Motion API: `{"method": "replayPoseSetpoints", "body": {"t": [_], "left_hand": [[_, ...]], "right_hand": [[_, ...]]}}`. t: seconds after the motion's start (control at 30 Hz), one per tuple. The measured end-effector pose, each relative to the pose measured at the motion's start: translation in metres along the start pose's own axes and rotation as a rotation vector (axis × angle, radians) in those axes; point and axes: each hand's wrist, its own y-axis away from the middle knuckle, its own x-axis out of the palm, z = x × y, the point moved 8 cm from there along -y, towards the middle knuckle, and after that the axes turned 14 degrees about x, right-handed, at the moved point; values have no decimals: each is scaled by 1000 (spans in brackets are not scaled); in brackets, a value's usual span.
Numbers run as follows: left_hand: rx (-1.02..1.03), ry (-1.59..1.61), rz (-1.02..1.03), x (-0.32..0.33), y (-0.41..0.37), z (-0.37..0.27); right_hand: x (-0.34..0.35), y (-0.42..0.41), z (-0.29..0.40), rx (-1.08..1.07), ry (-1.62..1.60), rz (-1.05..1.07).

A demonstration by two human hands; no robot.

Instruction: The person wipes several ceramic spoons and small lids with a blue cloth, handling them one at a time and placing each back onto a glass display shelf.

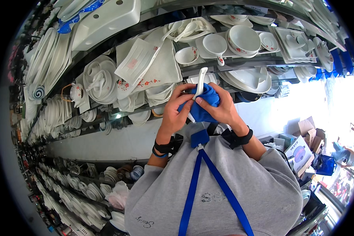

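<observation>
Both my hands are raised in front of my chest, close to the shelf. A white ceramic spoon (201, 81) stands nearly upright between them, its handle pointing to the shelf. My left hand (178, 107) pinches the spoon from the left. A blue cloth (208, 101) is bunched around and behind the spoon, with my right hand (224, 104) gripping it and its thumb against the spoon. Below my left fingers a small white end (191, 117) sticks out; what it belongs to is not clear. The spoon's bowl is mostly hidden by fingers and cloth.
Just beyond my hands, a glass shelf holds a small flowered bowl (187, 55), a handled dish (215, 44), stacked bowls (244, 40) and a rectangular plate (135, 62). Oval plates (247, 81) lie lower. More crockery (91, 191) lines shelves at lower left. Cardboard boxes (299, 156) are piled at right.
</observation>
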Motion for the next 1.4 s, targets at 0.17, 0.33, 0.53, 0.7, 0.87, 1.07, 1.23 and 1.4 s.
{"method": "replayPoseSetpoints", "body": {"t": [0.17,0.33,0.53,0.7,0.87,1.07,1.23,1.4], "left_hand": [[-35,-85,97,-1,2,-1],[-16,-139,158,0,10,7],[-97,25,71,2,7,-3],[-124,84,23,4,9,5],[-172,198,-101,-5,8,8],[0,23,65,4,-2,-5],[-159,117,-74,5,6,11],[-139,158,-134,9,7,7]], "right_hand": [[0,-2,-1,5,55,-44],[2,-3,1,-36,142,-62],[3,-4,-3,-54,144,-45],[0,-3,-2,-28,122,-32],[-8,-1,-8,11,99,-7],[8,6,2,-181,206,50],[10,11,8,-231,314,39],[9,8,4,-191,326,101]]}}
